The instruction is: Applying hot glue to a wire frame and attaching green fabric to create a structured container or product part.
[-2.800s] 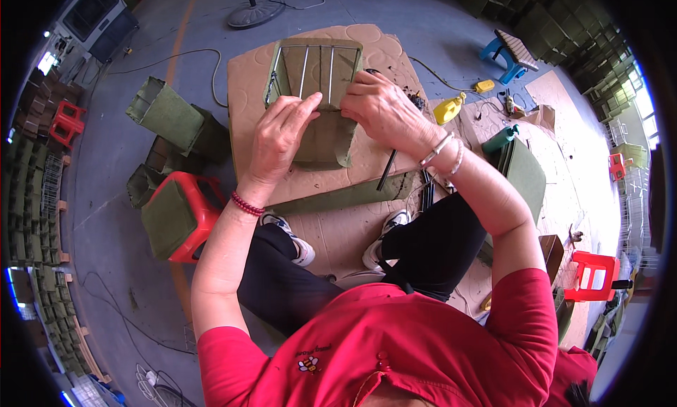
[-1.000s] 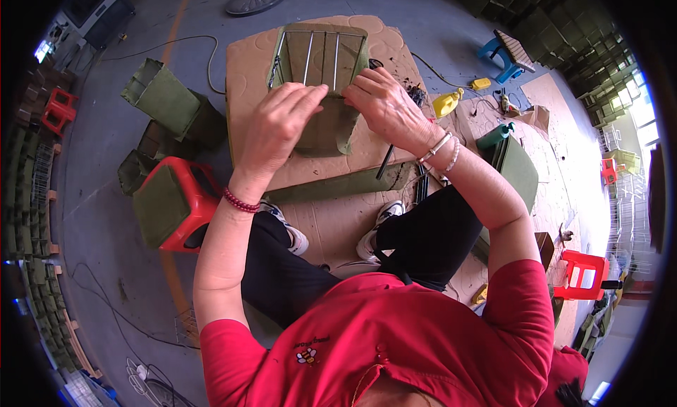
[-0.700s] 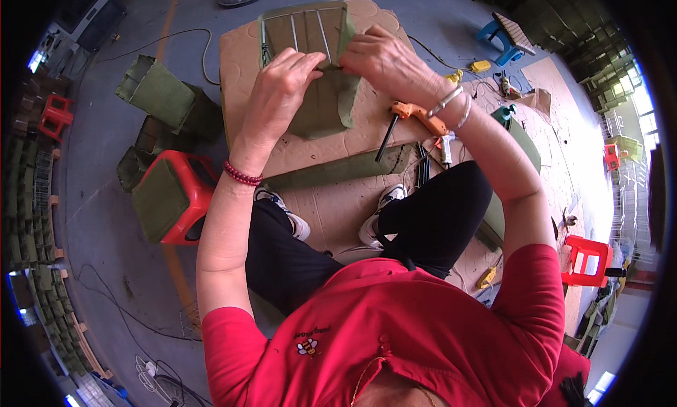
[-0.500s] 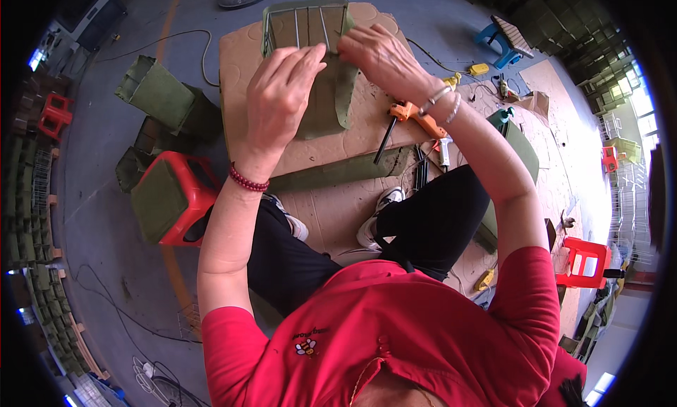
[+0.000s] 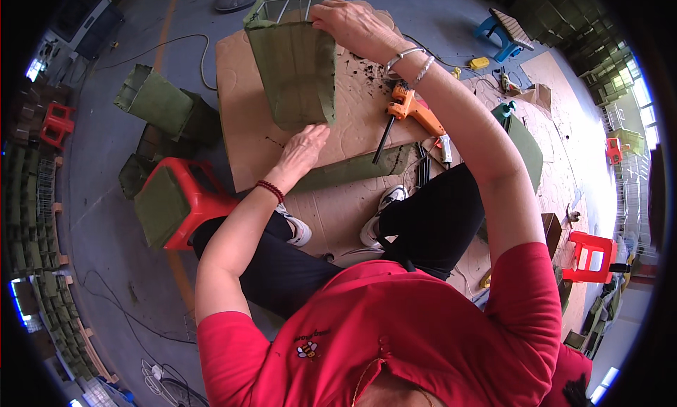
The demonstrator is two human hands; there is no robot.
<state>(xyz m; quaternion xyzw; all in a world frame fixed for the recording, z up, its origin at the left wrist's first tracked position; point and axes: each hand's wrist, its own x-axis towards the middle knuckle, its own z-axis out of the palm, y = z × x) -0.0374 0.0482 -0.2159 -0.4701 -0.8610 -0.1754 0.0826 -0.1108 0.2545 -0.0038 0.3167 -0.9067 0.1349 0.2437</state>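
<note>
A tapering olive-green fabric box [image 5: 295, 75] with a wire frame at its wide far end lies on a cardboard-covered work surface [image 5: 243, 135]. My right hand [image 5: 352, 29] pinches the box's far right corner, by the wire rim. At the narrow near end, my left hand [image 5: 305, 153] has its fingers closed at the bottom edge; the fingertips are partly hidden. To the right of the box lies an orange glue gun [image 5: 416, 112], with a black stick [image 5: 383, 140] beside it. A long green fabric piece [image 5: 352, 168] lies along the near side.
Left of me stands a red stool [image 5: 201, 202] with green fabric on it. Several green boxes [image 5: 155, 100] lie beyond. Black sticks [image 5: 423, 168] and a small white-handled tool [image 5: 445, 149] lie near my right knee. A blue stool [image 5: 501, 40] stands far right. Cables cross the floor.
The box has turned so its fabric side faces up, covering much of the wire frame. My left hand has moved from the far rim to the near end; my right hand shifted slightly left and away.
</note>
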